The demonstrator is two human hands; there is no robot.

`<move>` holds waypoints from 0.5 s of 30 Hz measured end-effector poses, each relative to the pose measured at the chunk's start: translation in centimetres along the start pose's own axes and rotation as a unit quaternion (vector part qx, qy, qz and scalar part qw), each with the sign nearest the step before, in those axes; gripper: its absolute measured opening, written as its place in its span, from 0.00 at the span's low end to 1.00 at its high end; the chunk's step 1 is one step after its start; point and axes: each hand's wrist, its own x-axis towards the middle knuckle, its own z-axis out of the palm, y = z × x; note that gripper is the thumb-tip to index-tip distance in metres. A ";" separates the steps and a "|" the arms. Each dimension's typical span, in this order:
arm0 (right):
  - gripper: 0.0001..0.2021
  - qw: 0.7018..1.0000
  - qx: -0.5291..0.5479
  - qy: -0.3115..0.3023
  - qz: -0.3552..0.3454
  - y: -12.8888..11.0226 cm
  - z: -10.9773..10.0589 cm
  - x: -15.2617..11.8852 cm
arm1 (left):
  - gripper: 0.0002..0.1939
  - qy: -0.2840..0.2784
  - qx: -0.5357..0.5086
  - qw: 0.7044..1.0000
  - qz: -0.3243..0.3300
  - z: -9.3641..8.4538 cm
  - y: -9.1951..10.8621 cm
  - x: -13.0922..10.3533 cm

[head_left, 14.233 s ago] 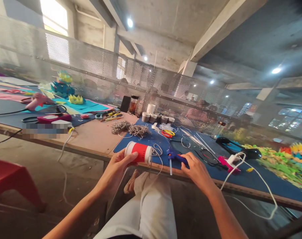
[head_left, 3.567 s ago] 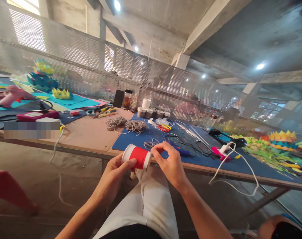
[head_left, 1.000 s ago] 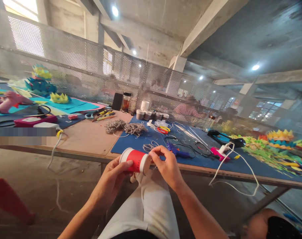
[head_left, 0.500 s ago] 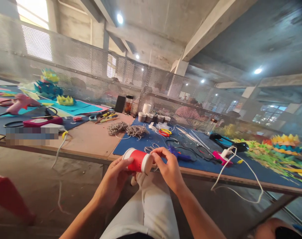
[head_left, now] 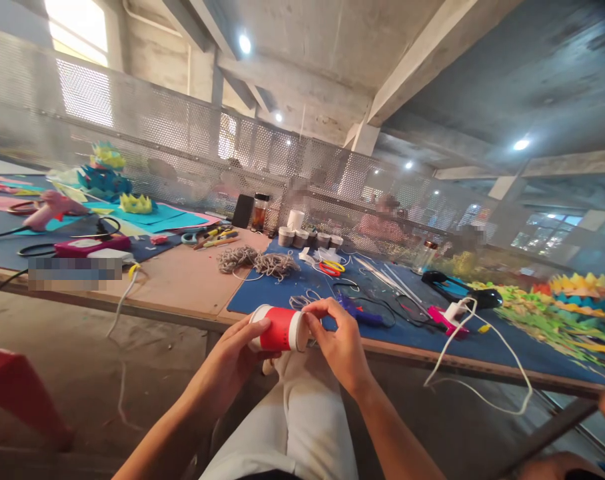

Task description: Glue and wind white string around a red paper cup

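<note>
A paper cup (head_left: 277,329), white with a red band, lies on its side in the air over my lap, just before the table edge. My left hand (head_left: 235,350) is wrapped around its left end, thumb on top of the band. At the cup's right end, the thumb and forefinger of my right hand (head_left: 335,333) pinch together against the white rim. Whatever sits between those fingertips is too small to make out. Just behind the cup on the blue mat are a loose grey cord (head_left: 305,299) and a blue glue gun (head_left: 360,312).
Bundles of grey twine (head_left: 257,261), small cups (head_left: 310,238) and orange-yellow scissors (head_left: 331,267) lie farther back. A pink glue gun (head_left: 52,210) rests left. A white cable (head_left: 525,373) loops off the right edge. A red stool (head_left: 17,397) stands lower left.
The cup has turned slightly, so its right end faces me less. Both hands stay on it. The view has shifted a little, and part of another person shows at the right edge.
</note>
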 end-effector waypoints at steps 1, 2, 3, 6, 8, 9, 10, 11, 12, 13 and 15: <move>0.04 1.000 -0.009 0.001 -0.011 0.0 -0.1 0.0 | 0.13 -0.006 -0.006 1.000 -0.013 0.0 0.0 0.0; 0.04 1.000 -0.018 0.001 -0.021 -0.1 -0.2 0.0 | 0.11 -0.009 -0.013 1.000 -0.024 0.0 0.1 0.0; 0.04 0.999 -0.027 0.000 -0.031 -0.1 -0.2 -0.1 | 0.10 -0.009 -0.019 0.999 -0.033 0.0 0.1 0.0; 0.04 0.997 -0.051 -0.006 -0.057 -0.2 -0.3 -0.2 | 0.10 0.003 -0.018 0.999 -0.027 0.2 0.0 0.0; 0.04 0.995 -0.061 -0.005 -0.078 -0.2 -0.3 -0.3 | 0.12 -0.005 0.004 1.000 -0.010 0.3 -0.2 0.0; 0.04 0.994 -0.065 -0.004 -0.089 -0.1 -0.3 -0.4 | 0.13 -0.014 0.017 1.000 -0.004 0.3 -0.3 0.0; 0.04 0.993 -0.069 -0.003 -0.099 -0.1 -0.2 -0.4 | 0.14 -0.022 0.027 0.999 0.000 0.3 -0.4 0.1; 0.04 0.992 -0.073 -0.003 -0.105 0.0 -0.2 -0.4 | 0.14 -0.028 0.034 0.999 0.002 0.3 -0.5 0.1; 0.04 0.991 -0.078 -0.005 -0.109 0.1 -0.1 -0.4 | 0.13 -0.030 0.039 0.999 0.004 0.2 -0.5 0.2; 0.05 0.990 -0.083 -0.009 -0.110 0.2 -0.1 -0.4 | 0.13 -0.031 0.041 0.999 0.006 0.1 -0.5 0.3; 0.07 0.990 -0.093 -0.015 -0.105 0.4 -0.1 -0.4 | 0.12 -0.033 0.043 0.998 0.009 0.0 -0.5 0.5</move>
